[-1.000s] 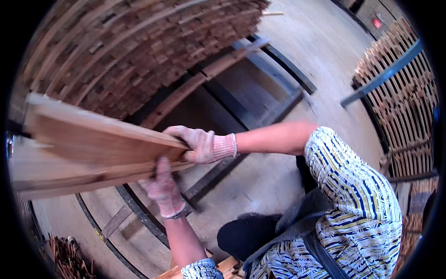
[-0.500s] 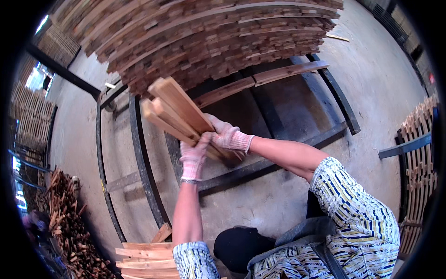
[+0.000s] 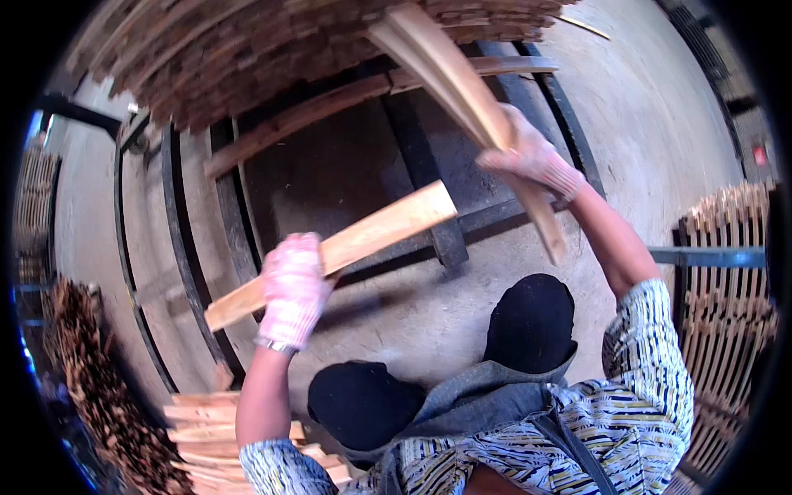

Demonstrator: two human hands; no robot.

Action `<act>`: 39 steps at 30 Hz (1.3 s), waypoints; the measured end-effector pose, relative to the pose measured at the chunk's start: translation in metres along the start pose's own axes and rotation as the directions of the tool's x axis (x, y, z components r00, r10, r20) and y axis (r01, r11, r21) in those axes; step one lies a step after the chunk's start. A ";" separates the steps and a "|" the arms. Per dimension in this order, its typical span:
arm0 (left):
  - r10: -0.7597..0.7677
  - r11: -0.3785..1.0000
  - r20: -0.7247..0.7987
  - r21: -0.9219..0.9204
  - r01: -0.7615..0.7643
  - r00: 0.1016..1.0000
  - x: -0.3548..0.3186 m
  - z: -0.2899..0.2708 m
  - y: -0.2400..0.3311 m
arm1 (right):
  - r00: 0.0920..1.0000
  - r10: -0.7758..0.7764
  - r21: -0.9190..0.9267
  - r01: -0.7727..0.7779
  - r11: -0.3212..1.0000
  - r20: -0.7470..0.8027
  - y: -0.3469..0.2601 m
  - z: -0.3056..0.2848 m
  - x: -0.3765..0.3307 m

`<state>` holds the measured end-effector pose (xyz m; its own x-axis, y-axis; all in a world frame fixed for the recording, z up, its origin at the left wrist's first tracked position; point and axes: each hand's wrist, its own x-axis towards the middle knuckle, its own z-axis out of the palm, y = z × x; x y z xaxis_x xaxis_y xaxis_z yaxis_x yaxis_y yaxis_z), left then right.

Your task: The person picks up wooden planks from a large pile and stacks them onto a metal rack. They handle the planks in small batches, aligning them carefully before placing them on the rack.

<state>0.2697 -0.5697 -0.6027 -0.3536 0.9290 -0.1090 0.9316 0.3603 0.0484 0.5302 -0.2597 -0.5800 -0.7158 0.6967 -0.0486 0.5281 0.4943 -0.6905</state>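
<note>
Since the frame 0.5 s ago, the single bundle gripped by both hands has been split: 1 short wooden slat (image 3: 330, 256) is now carried low by the left hand (image 3: 290, 289), while the remaining slats (image 3: 458, 91) are lifted high by the right hand (image 3: 532, 157). Both hands are gloved in pale knit, and each is clamped around its wood, the fingers wrapped fully over the edges. The short slat is held near its lower third, so that its longer end is angled up and to the right, apart from the other pieces. The raised slats are gripped near their lower end, and their upper ends are pointed toward the large slat stack (image 3: 272, 49) at the top, where they overlap its edge; contact cannot be told. A dark metal rack frame (image 3: 495, 219) is seen on the concrete floor (image 3: 660, 124) beneath. More cut slats (image 3: 198, 425) are piled just beside the left elbow, within easy reach.
</note>
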 end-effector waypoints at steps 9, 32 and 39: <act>0.162 0.985 0.079 -0.080 -0.156 0.984 0.002 0.134 0.017 | 0.980 0.190 -0.291 -0.169 0.942 0.049 0.088 -0.002 -0.096; 0.049 0.994 0.351 0.075 -0.081 0.935 0.010 0.142 0.048 | 0.721 0.412 -0.697 0.136 0.704 0.557 0.164 -0.027 -0.103; 0.117 0.993 0.263 -0.029 -0.113 0.958 0.006 0.152 0.036 | 0.757 0.346 -0.671 0.160 0.724 0.554 0.176 -0.024 -0.099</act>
<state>0.3141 -0.5639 -0.7530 -0.2079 0.9095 -0.3600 0.9626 0.2555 0.0896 0.7047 -0.2299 -0.6794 -0.6123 0.4103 -0.6758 0.5745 0.8181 -0.0239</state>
